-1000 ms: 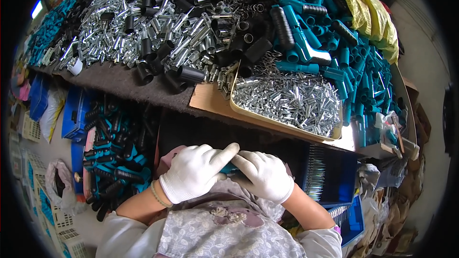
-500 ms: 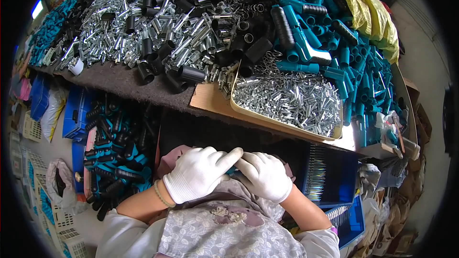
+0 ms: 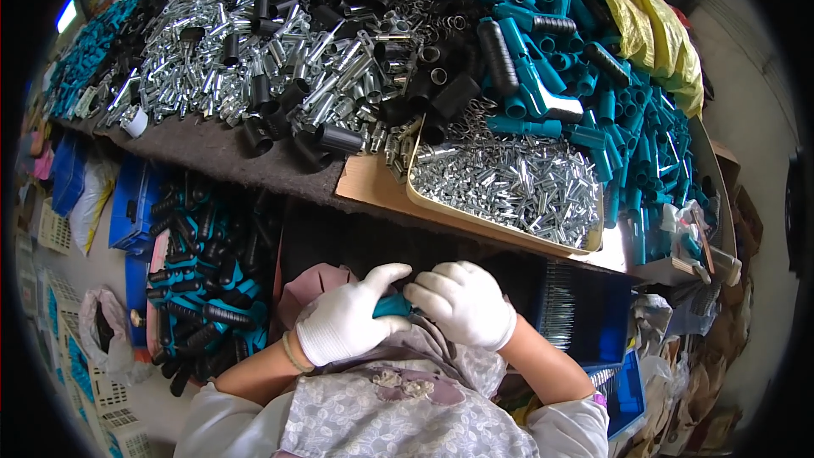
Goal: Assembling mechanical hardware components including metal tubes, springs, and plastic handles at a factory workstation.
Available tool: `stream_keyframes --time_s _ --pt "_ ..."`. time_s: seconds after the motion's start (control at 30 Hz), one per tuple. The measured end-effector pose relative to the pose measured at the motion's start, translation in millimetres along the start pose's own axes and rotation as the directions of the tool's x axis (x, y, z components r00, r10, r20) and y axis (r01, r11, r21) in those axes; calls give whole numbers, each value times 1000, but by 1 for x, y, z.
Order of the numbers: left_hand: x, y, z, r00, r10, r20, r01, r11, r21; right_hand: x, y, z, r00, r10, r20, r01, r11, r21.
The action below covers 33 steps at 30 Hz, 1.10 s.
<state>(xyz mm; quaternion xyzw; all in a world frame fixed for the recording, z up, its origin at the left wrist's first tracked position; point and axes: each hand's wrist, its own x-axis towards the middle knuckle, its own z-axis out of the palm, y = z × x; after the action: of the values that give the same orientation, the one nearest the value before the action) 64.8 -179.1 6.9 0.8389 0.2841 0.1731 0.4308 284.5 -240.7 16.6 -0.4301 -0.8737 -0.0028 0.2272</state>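
Observation:
Both of my hands wear white knit gloves and meet in front of my apron. My left hand [image 3: 346, 321] is closed around a teal plastic tool housing [image 3: 392, 305], its thumb raised along the top. Only a short stretch of the housing shows between the gloves. Curled over its right end is my right hand [image 3: 465, 305], and whatever those fingers cover is hidden. Beyond the hands, on the bench, a cream tray [image 3: 500, 225] holds small silver metal pins [image 3: 526, 187]. Teal housings with black grips [image 3: 538, 76] are heaped behind it to the right.
Silver metal parts [image 3: 199, 59] and black sleeves [image 3: 335, 137] cover the bench [image 3: 212, 153] at left. Black-and-teal handles [image 3: 203, 288] pile up below it. A blue bin [image 3: 602, 314] with long thin metal rods [image 3: 557, 309] stands at my right. Yellow sacking [image 3: 644, 17] lies at back right.
My hands have come apart a little, with the left glove lower and its thumb lifted. More of the teal housing now shows between them.

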Motion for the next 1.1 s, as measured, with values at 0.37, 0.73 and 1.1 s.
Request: stream_keyframes --time_s 0.37,0.73,1.1 --pt "9 8 -11 921 301 -246 -247 942 228 60 64 -24 753 651 -98 -646 702 -300" --pt "2 3 -11 941 59 -335 -127 974 -188 41 66 -21 754 505 -420 -604 784 -144" --pt "12 -3 -14 940 -340 -35 107 390 -915 40 1 -14 652 721 -234 -496 639 588"
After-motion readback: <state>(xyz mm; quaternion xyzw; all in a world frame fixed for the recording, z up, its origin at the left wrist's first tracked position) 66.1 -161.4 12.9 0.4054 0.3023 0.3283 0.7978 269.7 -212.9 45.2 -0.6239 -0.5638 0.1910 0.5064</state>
